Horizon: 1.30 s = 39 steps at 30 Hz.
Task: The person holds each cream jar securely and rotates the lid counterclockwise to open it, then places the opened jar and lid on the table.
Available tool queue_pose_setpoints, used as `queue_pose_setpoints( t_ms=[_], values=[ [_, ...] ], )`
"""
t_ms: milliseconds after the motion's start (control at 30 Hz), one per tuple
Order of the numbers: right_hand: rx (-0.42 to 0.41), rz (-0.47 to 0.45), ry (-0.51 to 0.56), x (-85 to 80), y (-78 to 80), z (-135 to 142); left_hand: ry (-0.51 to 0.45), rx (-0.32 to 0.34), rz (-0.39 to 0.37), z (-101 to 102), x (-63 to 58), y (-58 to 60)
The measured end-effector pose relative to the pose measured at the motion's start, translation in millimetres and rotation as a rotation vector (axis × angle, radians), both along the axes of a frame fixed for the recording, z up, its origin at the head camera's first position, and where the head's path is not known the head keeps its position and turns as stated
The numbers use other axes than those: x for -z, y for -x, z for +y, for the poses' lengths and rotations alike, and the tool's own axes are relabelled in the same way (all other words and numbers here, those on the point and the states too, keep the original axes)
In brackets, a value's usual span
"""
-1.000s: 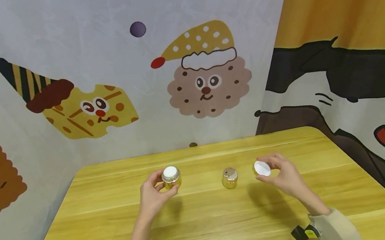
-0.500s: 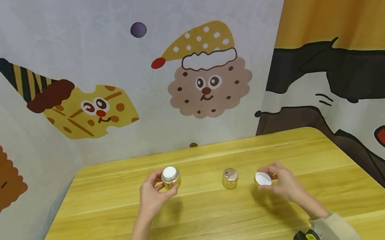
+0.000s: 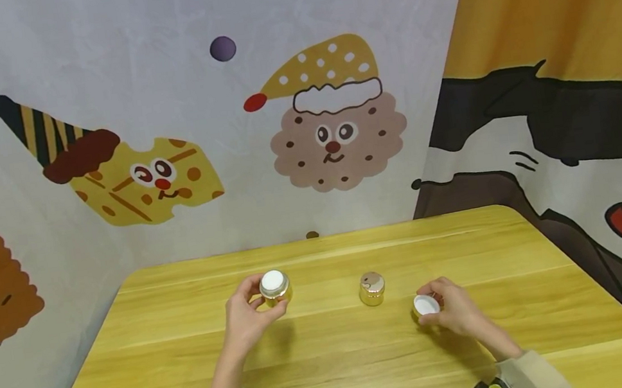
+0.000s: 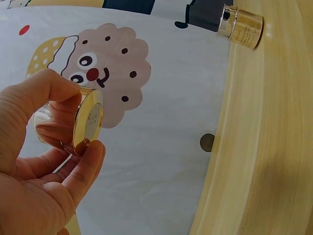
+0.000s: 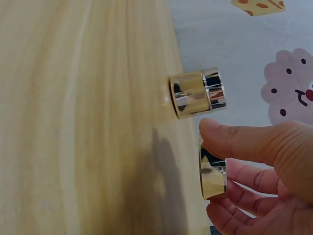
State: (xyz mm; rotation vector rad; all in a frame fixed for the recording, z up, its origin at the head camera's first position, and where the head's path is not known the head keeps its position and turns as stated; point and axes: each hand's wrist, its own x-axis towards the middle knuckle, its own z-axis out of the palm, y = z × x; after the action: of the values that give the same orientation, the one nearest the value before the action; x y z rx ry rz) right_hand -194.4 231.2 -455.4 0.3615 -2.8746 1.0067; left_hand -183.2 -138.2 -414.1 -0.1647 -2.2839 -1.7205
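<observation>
1. Open gold jar (image 3: 274, 287): small, round, shiny; white inside faces up; raised off the wooden table (image 3: 336, 352), pinched in the left hand (image 3: 247, 318)
2. Gold lid (image 3: 425, 305): white lining up, gold rim; low at the table surface, pinched in the right hand (image 3: 454, 309); contact with the table unclear
3. Second gold jar (image 3: 372, 287): capped, upright on the table between the other two; untouched

Looks like a staged recording corner rather than a lived-in room: behind a light wooden table (image 3: 330, 347), printed fabric backdrops (image 3: 161, 109) with cartoon biscuit faces in party hats; right of the table, a yellow and black cartoon curtain (image 3: 566, 91). No furniture beyond the table.
</observation>
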Motion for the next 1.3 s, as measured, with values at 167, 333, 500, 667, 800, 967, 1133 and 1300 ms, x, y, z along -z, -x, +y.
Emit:
queue_pose_setpoints(
  t_ms=[167, 333, 500, 667, 800, 967, 1133, 1300],
  values=[
    [0.001, -0.04, -0.018, 2.7, -0.6, 1, -0.001, 0.0, 0.0, 0, -0.5, -0.1],
    [0.005, -0.082, -0.023, 4.2, -1.2, 0, 0.0, 0.003, -0.001, 1, -0.6, 0.1],
    [0.008, -0.1, -0.02, 5.2, -0.8, 0, 0.0, 0.001, 0.002, 1, 0.4, 1.0],
    [-0.003, -0.093, -0.022, 7.8, 0.3, 1, -0.002, 0.01, 0.009, 1, 1.0, 1.5],
    [0.001, -0.099, -0.025, 9.5, 0.3, 1, 0.004, 0.009, 0.01, 1, 0.9, 1.0],
    [-0.002, -0.095, -0.027, 10.7, 0.2, 1, 0.009, 0.013, 0.01, 0, 1.5, 0.3],
    [-0.01, -0.091, -0.031, 12.0, 0.2, 1, 0.012, 0.017, -0.003, 0, 3.1, 0.1],
    [-0.004, -0.103, -0.023, 13.5, 0.7, 0, 0.046, -0.009, -0.012, 0, 5.5, 0.5]
  ],
)
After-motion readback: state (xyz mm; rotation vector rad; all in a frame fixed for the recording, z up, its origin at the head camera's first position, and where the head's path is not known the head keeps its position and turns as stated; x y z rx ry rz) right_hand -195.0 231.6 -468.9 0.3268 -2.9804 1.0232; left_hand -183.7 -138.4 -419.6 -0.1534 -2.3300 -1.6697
